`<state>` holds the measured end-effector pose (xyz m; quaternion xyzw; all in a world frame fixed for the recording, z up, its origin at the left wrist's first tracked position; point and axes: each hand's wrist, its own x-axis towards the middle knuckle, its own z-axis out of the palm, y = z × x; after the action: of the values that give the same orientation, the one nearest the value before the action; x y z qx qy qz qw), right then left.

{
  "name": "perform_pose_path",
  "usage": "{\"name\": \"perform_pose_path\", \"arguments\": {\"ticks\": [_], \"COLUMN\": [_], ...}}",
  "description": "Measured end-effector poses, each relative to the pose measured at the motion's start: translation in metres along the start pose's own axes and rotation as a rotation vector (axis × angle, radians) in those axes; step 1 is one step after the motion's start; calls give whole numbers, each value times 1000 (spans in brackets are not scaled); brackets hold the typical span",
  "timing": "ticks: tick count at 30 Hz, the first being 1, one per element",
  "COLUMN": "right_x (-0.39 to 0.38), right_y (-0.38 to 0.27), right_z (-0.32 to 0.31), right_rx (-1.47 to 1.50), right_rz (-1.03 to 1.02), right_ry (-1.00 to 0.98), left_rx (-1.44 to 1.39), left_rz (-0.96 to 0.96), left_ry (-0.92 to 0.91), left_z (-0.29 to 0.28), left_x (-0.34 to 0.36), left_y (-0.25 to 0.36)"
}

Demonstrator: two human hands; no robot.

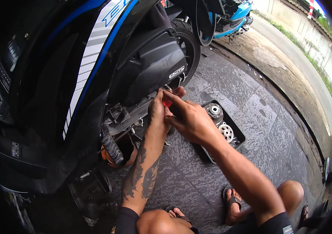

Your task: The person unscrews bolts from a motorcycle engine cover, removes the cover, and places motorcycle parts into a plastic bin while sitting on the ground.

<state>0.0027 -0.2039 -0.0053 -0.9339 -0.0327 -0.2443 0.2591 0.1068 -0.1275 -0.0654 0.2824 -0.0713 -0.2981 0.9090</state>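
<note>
Inside black tray [245,135], metal parts [226,132]; left hand [157,109], right hand [192,119]: fingers clamped around red piece [166,103].

Sm. red obj. [167,103], mostly hidden btwn fingers [177,102], exact shape & pose unclear.

The ground is covered by a floor of dark grey, pale-mottled tiles [265,134]. Its outer edge is bordered by a narrow, dark groove [260,74]. Beyond the floor, a rough, stained brown-grey strip [265,58] is seen, and farther from it a grey paved road [290,56] is edged by green grass and backed by a pale, weathered wall [288,19]. The floor is lit by daylight.
</note>
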Motion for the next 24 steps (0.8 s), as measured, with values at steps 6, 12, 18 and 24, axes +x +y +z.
{"name": "perform_pose_path", "arguments": {"ticks": [6,12,18,24], "right_x": [-33,-17,-12,-33], "right_y": [8,9,11,-2], "right_z": [21,-10,-10,15], "right_rx": [1188,-72,-99,1092], "right_rz": [731,100,-14,839], "right_ry": [47,-184,-42,79], "left_rx": [82,0,-32,79], "left_rz": [10,-4,-14,24], "left_ry": [61,-19,41,-14], "left_z": [-4,5,14,0], "left_x": [9,-3,-5,6], "left_y": [-7,0,-2,-6]}}
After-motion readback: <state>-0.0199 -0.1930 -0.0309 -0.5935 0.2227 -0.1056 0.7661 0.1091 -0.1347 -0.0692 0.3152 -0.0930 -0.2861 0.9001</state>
